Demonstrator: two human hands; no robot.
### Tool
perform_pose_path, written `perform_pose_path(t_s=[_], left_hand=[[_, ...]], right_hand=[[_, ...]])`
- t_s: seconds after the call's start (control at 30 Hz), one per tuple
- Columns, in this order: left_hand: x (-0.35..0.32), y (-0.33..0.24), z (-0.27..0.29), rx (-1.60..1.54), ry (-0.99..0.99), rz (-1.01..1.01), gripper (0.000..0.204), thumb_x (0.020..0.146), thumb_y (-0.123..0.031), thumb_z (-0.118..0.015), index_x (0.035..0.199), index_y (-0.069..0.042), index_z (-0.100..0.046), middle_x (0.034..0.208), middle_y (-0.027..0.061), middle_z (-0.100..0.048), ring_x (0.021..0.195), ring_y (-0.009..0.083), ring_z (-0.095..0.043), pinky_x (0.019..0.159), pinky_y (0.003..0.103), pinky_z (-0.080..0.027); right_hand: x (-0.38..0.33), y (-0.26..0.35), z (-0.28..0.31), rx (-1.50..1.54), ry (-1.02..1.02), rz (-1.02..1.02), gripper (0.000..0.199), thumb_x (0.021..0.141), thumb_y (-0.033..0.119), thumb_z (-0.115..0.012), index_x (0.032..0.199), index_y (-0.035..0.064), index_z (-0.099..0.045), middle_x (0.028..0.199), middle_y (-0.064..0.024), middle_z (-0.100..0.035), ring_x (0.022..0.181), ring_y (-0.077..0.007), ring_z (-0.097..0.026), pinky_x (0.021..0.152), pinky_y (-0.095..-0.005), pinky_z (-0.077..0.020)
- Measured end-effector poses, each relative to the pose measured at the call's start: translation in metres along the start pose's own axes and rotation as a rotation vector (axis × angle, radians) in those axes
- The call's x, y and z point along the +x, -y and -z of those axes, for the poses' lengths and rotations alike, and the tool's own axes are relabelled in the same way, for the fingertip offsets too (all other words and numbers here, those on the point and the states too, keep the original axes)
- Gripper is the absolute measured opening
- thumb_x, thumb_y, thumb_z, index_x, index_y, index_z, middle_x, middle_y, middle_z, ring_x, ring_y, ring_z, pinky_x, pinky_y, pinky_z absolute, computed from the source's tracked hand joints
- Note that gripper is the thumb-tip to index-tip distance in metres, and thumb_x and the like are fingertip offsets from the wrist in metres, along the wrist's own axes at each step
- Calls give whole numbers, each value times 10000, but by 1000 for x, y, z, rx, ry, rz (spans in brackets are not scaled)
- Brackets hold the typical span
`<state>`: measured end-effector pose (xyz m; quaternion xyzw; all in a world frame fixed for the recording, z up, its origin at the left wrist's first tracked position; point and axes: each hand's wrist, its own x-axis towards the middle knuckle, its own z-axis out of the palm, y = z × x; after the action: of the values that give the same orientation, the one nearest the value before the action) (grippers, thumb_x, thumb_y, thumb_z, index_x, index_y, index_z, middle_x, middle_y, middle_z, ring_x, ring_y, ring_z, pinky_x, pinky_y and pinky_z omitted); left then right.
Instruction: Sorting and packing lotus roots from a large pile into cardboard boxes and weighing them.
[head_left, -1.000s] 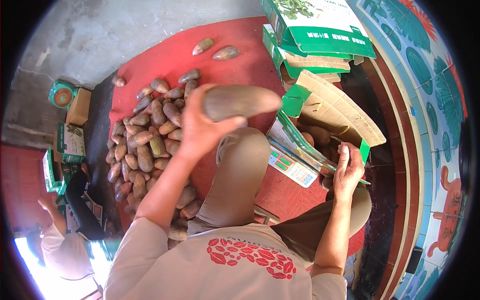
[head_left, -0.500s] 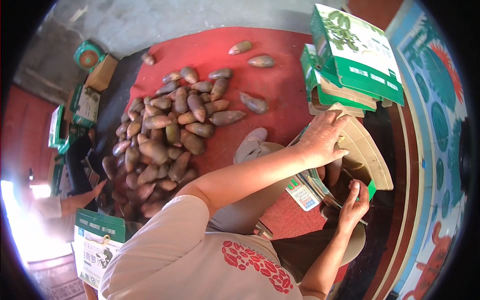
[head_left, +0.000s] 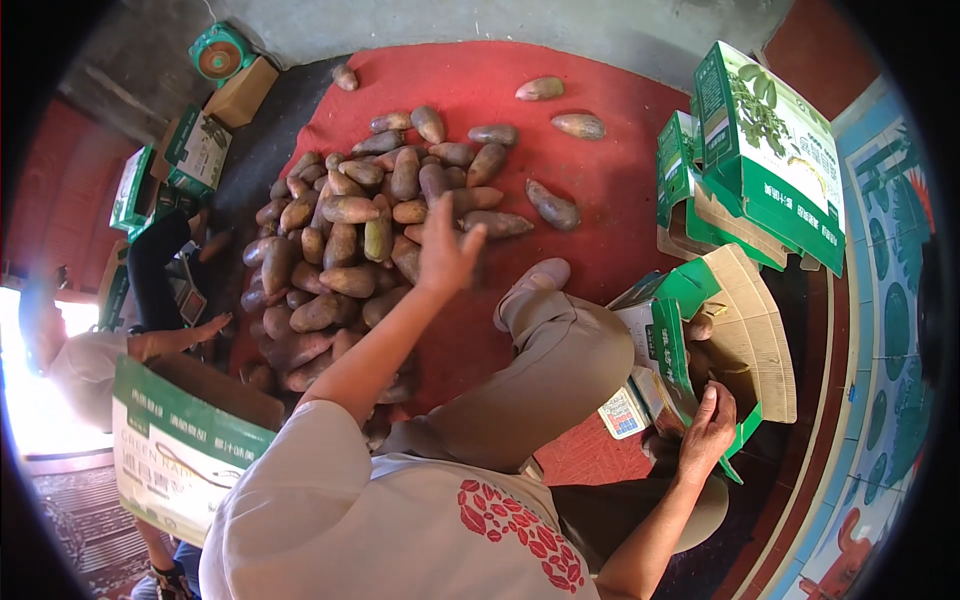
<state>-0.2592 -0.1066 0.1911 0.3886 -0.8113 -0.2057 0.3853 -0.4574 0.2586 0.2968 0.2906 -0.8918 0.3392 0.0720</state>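
A heap of brownish, soil-stained radishes (head_left: 325, 312) lies on the red mat. Over the right side of this heap my left hand (head_left: 447, 250) is stretched out, its fingers apart and nothing in it; slight blur shows on it. To my right stands an open green and white carton (head_left: 668, 335), with its brown inner flap folded out. A few radishes (head_left: 699, 328) show inside, partly hidden by the carton's wall. My right hand (head_left: 708, 430) grips the near edge of the carton, fingers over the rim.
Green and white cartons (head_left: 770, 150) are stacked at the far right, by a painted wall. Loose radishes (head_left: 552, 204) lie beyond the heap. At the left are another person's hand (head_left: 212, 327), more cartons (head_left: 196, 150), a green scale (head_left: 220, 55) and a nearer carton (head_left: 180, 440).
My left hand has left the carton's flap and swung left over the heap. My right hand stays at the carton's edge. The whole view has shifted, and the nearer left carton appears larger.
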Motion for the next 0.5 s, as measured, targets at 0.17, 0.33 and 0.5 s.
perform_pose_path(t_s=[0.17, 0.33, 0.5], left_hand=[[-14, 65, 12, 129, -67, 201, 786, 839, -397, -613, 1400, 14, -246, 1384, 313, -300, 1299, 465, -268, 1065, 495, -255], [-25, 64, 4, 187, -75, 313, 856, 823, -452, -618, 1428, -16, -198, 1436, 313, -196, 1328, 494, -180, 1067, 542, -218], [9, 51, 11, 225, -333, 143, 866, 830, -452, -608, 1439, -18, -171, 1460, 301, -144, 1347, 485, -138, 1077, 544, -187]], right_hand=[[1, 0, -1, -40, 1, 18, 310, 947, 264, -512, 983, -29, -607, 938, -158, -623, 863, -307, -603, 773, -376, -471], [1, -1, -5, -93, 14, 17, 318, 951, 274, -499, 1002, -22, -602, 942, -157, -624, 877, -316, -601, 783, -379, -469], [1, 1, -5, -83, 10, 2, 320, 950, 277, -504, 1000, -24, -600, 937, -156, -622, 871, -316, -599, 779, -380, -469]])
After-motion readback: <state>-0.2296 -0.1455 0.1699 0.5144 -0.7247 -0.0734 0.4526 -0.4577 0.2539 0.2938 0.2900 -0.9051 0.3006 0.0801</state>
